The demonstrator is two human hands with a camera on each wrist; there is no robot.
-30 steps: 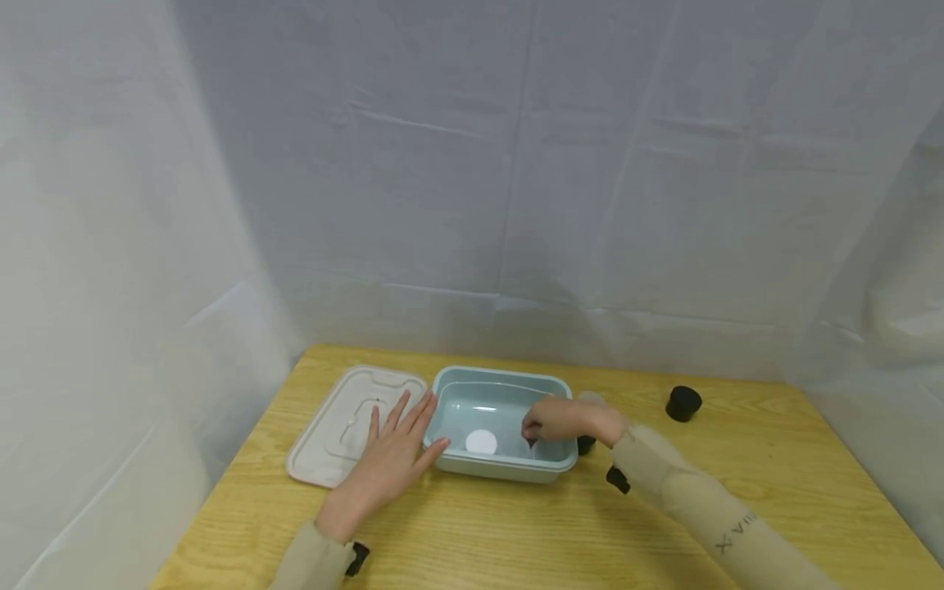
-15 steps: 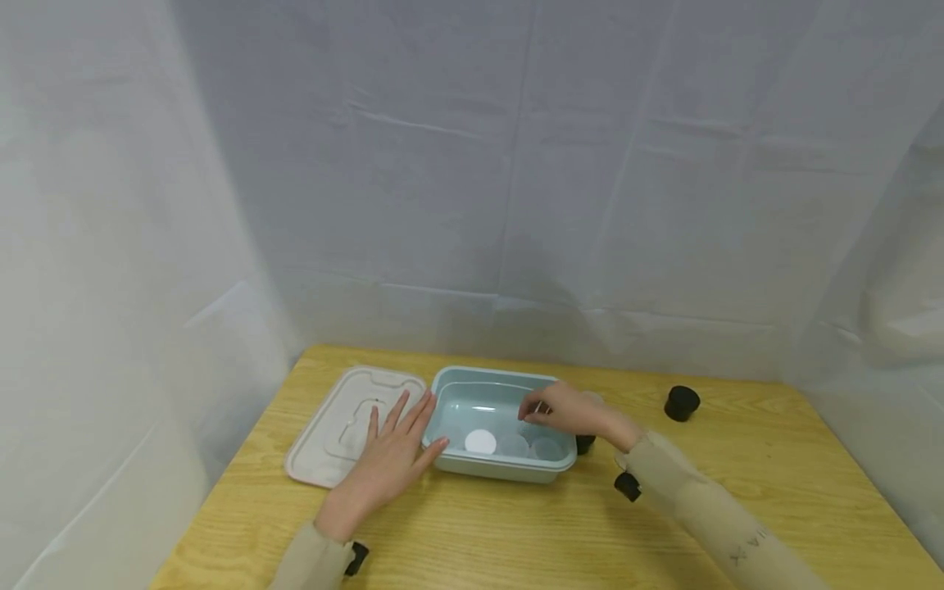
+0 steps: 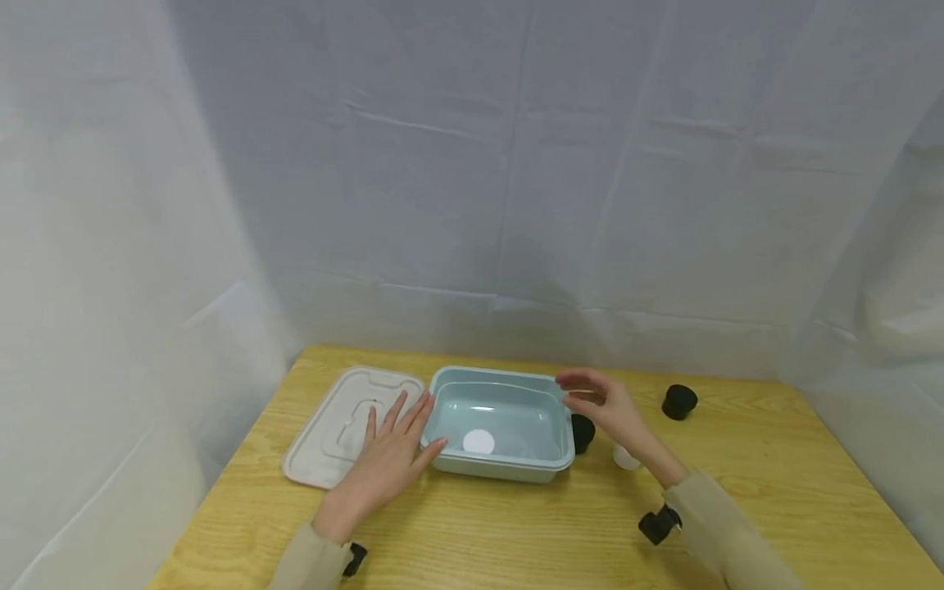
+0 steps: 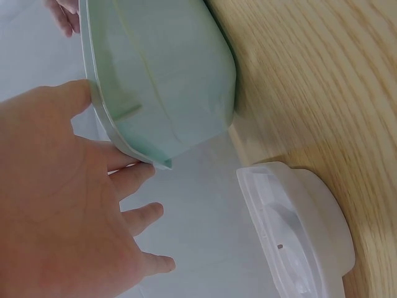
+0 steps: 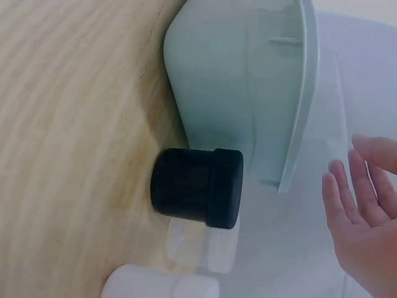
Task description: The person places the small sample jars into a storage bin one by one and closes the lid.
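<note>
Teal tub [image 3: 501, 426] sits mid-tabletop, a white disc [image 3: 478, 442] inside; the left hand [image 3: 387, 459] lies flat against its side and the lid [image 3: 347, 422], the right hand [image 3: 612, 410] hovers loose-fingered, holding nothing. A careless sweep could topple the black cap [image 3: 583, 432]. Pale wood tabletop [image 3: 774, 492], white sheeting [image 3: 516, 164] all round.

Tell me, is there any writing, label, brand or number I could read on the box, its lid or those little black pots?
None can be read. The teal box, the white lid and the black pots show no print. The left hand and right hand cover no visible label, and both sleeves look plain in the head view.
</note>
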